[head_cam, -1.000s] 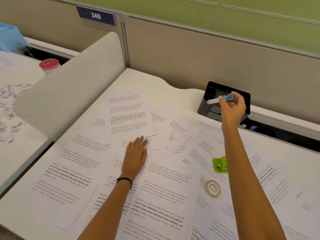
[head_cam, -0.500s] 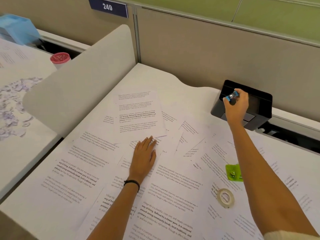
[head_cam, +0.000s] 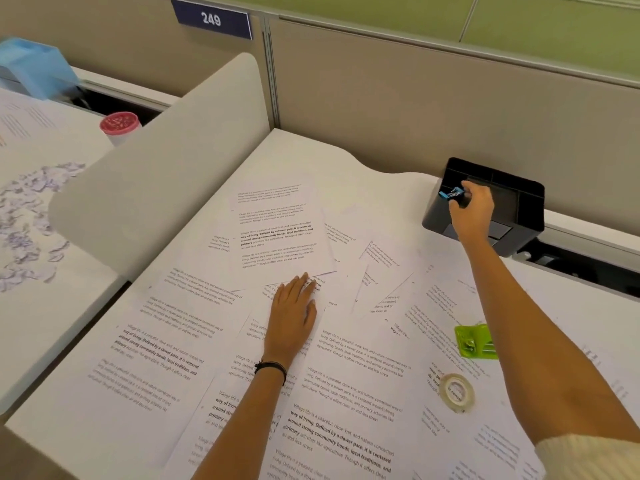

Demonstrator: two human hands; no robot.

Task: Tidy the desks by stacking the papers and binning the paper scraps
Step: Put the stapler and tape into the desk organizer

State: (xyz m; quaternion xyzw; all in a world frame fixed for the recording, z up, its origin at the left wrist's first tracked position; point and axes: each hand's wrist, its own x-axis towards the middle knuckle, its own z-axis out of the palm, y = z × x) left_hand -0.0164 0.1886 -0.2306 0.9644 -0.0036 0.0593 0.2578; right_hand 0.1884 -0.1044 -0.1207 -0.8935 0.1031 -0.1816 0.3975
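Since before, my right hand [head_cam: 472, 211] has reached the black organiser [head_cam: 519, 216], grip pinching the blue-tipped tool [head_cam: 452, 194]. I'd sink it fully before letting go; left hand [head_cam: 292, 313] rests flat on papers [head_cam: 277, 233].

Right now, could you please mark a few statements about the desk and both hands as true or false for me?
1. The left hand lies flat on the papers. True.
2. The right hand pinches a small blue item at the black organiser. True.
3. The tape roll sits inside the black organiser. False: it lies out on the papers.
4. The paper scraps lie under the left hand. False: they are on the neighbouring desk, beyond the divider.
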